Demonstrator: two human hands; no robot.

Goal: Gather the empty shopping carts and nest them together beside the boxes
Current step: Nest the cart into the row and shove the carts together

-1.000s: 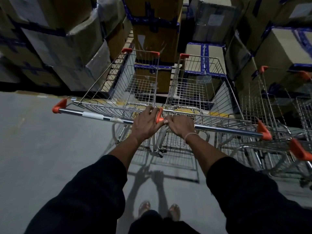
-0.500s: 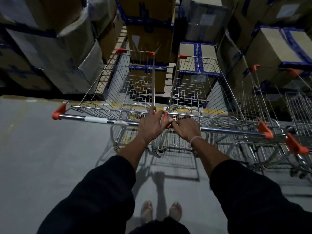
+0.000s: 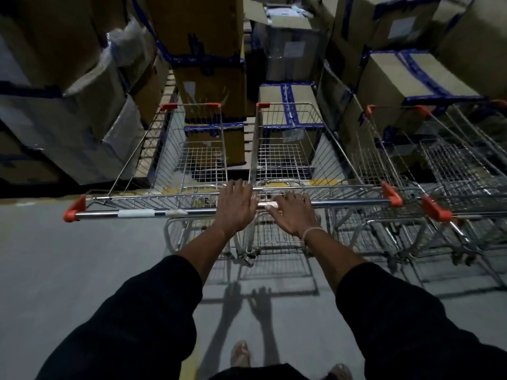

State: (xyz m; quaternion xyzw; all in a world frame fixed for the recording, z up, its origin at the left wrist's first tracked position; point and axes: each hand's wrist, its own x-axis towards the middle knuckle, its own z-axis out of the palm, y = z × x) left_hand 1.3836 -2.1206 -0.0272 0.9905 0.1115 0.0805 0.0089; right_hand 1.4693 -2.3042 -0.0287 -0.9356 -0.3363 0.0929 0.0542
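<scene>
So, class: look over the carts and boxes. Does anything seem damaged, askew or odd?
Yes. The left cart's handle has white tape wrapped round it, like a patch. A box at the top of the stacks has its flaps hanging open. Both carts are empty.

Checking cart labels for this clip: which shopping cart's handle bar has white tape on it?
The leftmost cart, under the left hand: white tape wraps its handle bar. The other carts' bars look bare.

Warehouse stockroom: taped cardboard boxes [image 3: 395, 78] stacked high, wire shopping carts [image 3: 296, 149], bare concrete floor [image 3: 68, 270]
</scene>
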